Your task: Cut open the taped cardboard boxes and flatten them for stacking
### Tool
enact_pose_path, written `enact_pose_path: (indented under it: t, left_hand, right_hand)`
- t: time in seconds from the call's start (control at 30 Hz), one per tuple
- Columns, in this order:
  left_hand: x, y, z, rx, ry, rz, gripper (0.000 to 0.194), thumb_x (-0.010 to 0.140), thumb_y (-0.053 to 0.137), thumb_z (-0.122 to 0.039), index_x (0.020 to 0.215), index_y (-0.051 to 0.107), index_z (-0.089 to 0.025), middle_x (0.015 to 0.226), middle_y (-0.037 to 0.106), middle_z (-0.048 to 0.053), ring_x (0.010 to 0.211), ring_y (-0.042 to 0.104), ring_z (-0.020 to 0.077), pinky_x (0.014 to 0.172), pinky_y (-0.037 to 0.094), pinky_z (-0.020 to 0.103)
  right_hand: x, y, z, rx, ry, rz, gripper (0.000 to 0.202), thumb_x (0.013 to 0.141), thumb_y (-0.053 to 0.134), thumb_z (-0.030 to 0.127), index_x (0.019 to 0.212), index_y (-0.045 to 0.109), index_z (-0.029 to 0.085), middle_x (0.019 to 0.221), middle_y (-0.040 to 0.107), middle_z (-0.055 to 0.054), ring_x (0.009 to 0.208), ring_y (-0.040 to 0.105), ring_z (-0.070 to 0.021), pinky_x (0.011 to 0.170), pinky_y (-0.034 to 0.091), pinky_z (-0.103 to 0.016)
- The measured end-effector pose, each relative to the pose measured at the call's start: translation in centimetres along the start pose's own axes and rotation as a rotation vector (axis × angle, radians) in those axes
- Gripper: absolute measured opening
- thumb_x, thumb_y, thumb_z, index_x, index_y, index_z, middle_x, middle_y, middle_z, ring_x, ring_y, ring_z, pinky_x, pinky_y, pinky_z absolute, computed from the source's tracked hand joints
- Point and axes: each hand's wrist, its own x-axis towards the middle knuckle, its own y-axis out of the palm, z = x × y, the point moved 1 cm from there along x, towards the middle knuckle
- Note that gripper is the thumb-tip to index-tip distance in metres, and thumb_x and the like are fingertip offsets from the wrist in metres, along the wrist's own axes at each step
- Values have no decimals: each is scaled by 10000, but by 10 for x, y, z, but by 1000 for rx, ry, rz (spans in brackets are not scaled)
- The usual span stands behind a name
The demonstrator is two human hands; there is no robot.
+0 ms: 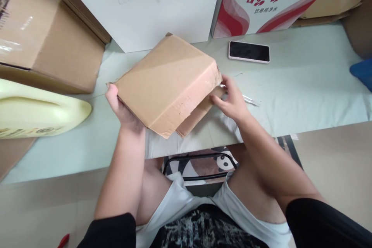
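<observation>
A brown cardboard box [165, 77] is held tilted above the pale green cloth, with its flaps on the near right side standing apart. My left hand [123, 108] grips the box at its left corner, thumb on the edge and the other fingers hidden beneath. At the right end, my right hand [231, 99] has its thumb and fingers around the corner by the lower flap [193, 120]. Just beyond my right hand lies a thin clear and metallic tool [251, 101], partly hidden by the hand.
A black-screened phone [249, 52] lies behind on the cloth [305, 81]. A white box [165, 4] and a red-and-white printed box [267, 4] stand at the back. Left are a large carton [66, 46] and a pale yellow bottle [40, 110]. Something blue [362, 73] sits at far right.
</observation>
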Motion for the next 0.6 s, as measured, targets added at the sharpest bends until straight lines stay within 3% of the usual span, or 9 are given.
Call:
enact_pose_path:
  t: [0.17, 0.27, 0.4, 0.47, 0.6]
  left_hand:
    - [-13, 13, 8, -17, 80, 100, 451, 960, 528, -625, 1060, 728, -233, 1192, 747, 78, 1305, 632, 307, 1118, 492, 411]
    - [-12, 13, 10, -40, 108, 115, 447, 983, 514, -616, 1045, 723, -226, 1164, 753, 68, 1258, 660, 287, 1146, 476, 404]
    - [-6, 7, 7, -62, 108, 49, 436, 950, 559, -644, 978, 700, -232, 1092, 757, 61, 1178, 670, 285, 1058, 519, 396]
    - [-5, 5, 6, -50, 38, 56, 496, 906, 574, -701, 983, 711, -230, 1083, 756, 80, 1180, 660, 312, 1016, 536, 411]
    - [-5, 8, 5, -55, 31, 74, 575, 895, 572, -730, 1112, 726, -220, 1157, 755, 109, 1281, 628, 347, 993, 537, 423]
  right_hand:
    - [-1, 0, 0, -187, -53, -92, 578, 747, 774, 630, 1167, 656, 250, 1140, 731, -138, 1087, 695, -392, 937, 581, -579]
    - [-2, -4, 6, -240, -47, -168, 405, 815, 699, 596, 1027, 670, 252, 1006, 718, -109, 989, 693, -357, 874, 584, -534]
    - [-2, -10, 15, -123, 0, -160, 278, 915, 566, 508, 973, 672, 258, 892, 696, -75, 920, 688, -328, 900, 579, -554]
    - [-2, -13, 18, -40, 30, -169, 287, 967, 500, 481, 1024, 682, 266, 938, 717, -73, 979, 691, -325, 969, 571, -574]
    - [-6, -15, 22, -22, -17, -278, 424, 939, 570, 481, 1309, 588, 276, 1304, 659, -127, 1256, 619, -371, 1137, 475, -656]
